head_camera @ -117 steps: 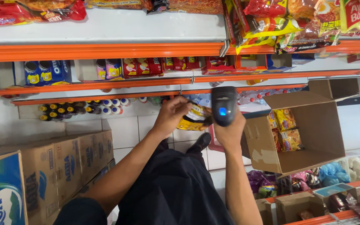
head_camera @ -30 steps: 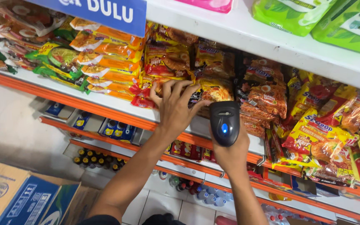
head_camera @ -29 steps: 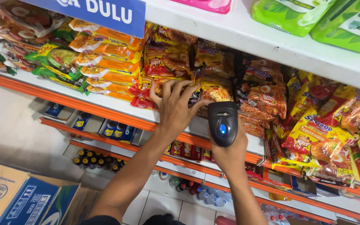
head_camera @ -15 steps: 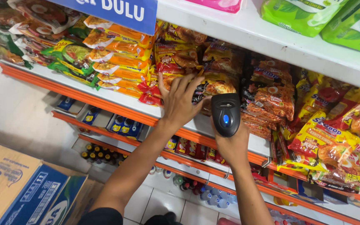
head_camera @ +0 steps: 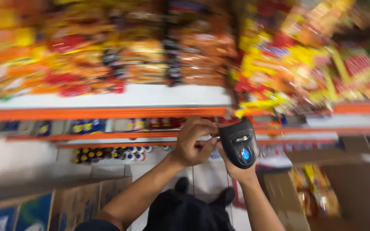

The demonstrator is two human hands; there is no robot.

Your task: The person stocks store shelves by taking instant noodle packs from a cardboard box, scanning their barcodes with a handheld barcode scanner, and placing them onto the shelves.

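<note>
My right hand [head_camera: 239, 170] grips a black handheld scanner [head_camera: 239, 143] with a blue light on its back, raised in front of the lower shelves. My left hand [head_camera: 195, 141] is curled beside it, fingertips touching the scanner's top left edge. Both hands are below a white shelf with an orange front edge [head_camera: 108, 113] packed with blurred orange, red and yellow snack packets [head_camera: 120, 55]. The picture is smeared by motion, so whether the left hand pinches anything small is not visible.
An open cardboard box [head_camera: 326, 188] holding yellow packets stands at lower right. Closed cartons [head_camera: 56, 205] stand at lower left. Lower orange-edged shelves carry small bottles [head_camera: 108, 155] and packets. More packets [head_camera: 313, 55] hang at upper right. A dark trouser leg [head_camera: 189, 211] is below.
The view has swung down and blurred. My left hand has come off the shelf packets and dropped to the scanner. The scanner sits lower, in front of the lower shelves.
</note>
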